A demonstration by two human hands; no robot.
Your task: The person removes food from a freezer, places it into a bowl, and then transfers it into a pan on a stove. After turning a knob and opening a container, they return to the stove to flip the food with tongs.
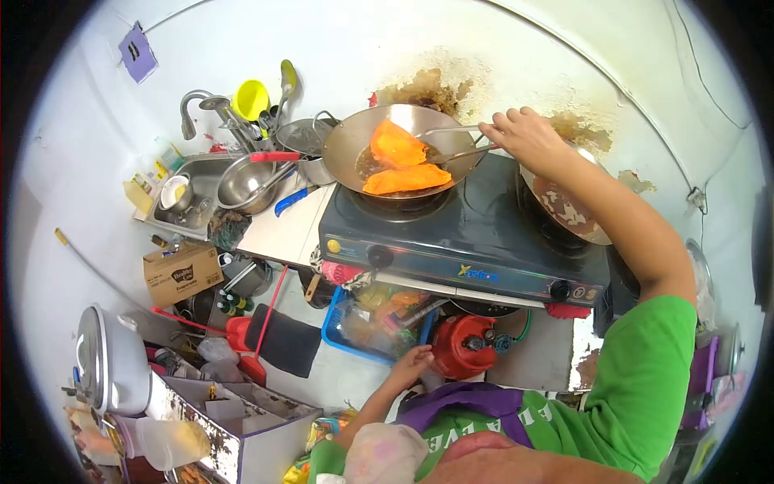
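My right hand (pixel 524 137) is closed around long metal tongs (pixel 455 129) at the wok's right side. The tongs' two arms spread apart over the wok (pixel 343 149), reaching toward the food. Two bright orange, folded-looking pieces lie in dark oil in the wok. The rear orange piece (pixel 395 145) is tilted up, and the front orange piece (pixel 407 179) lies flatter near the rim. Down in front of my body, my left hand (pixel 413 365) is empty with loosely bent fingers. It is near a red gas cylinder (pixel 461 347) and a blue basket (pixel 343 348).
The wok sits on the left burner of a two-burner gas stove (pixel 468 234). A second pan (pixel 564 202) is on the right burner, under my forearm. Left of the stove are a blue-handled knife (pixel 294 200), a steel bowl (pixel 234 181), a pot (pixel 302 135) and a sink (pixel 205 165).
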